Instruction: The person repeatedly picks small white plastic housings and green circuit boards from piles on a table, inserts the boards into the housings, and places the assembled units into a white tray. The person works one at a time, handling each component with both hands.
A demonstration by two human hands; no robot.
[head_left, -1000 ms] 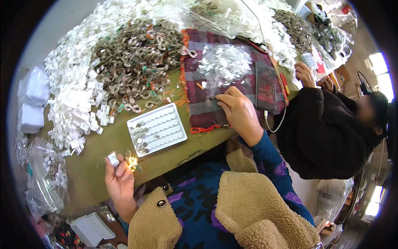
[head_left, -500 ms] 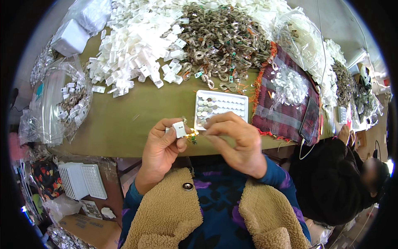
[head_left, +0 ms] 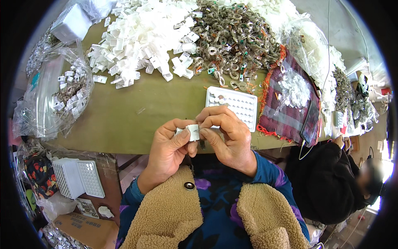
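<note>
Between the thumb and fingers of my left hand (head_left: 169, 144) is a small white plastic housing (head_left: 193, 132). My right hand (head_left: 228, 139) has closed in on the housing's right side, its thumb and fingertips pinched together. What lies between those fingertips is mostly hidden; a small dark bit shows just below them. Right behind the hands lies a white tray (head_left: 253, 111) with rows of round pockets, some filled with small discs.
White housings (head_left: 137, 37) are heaped at the back, beside a pile of coiled clear wires (head_left: 236, 41). A plaid cloth (head_left: 271, 112) on the right carries clear plastic bits and a phone (head_left: 310, 122). Filled plastic bags (head_left: 45, 99) lie left. A co-worker (head_left: 327, 182) sits at right.
My right hand has moved left and closed against the housing. A yellowish and green part that hung from the housing is now covered. The view has shifted slightly.
</note>
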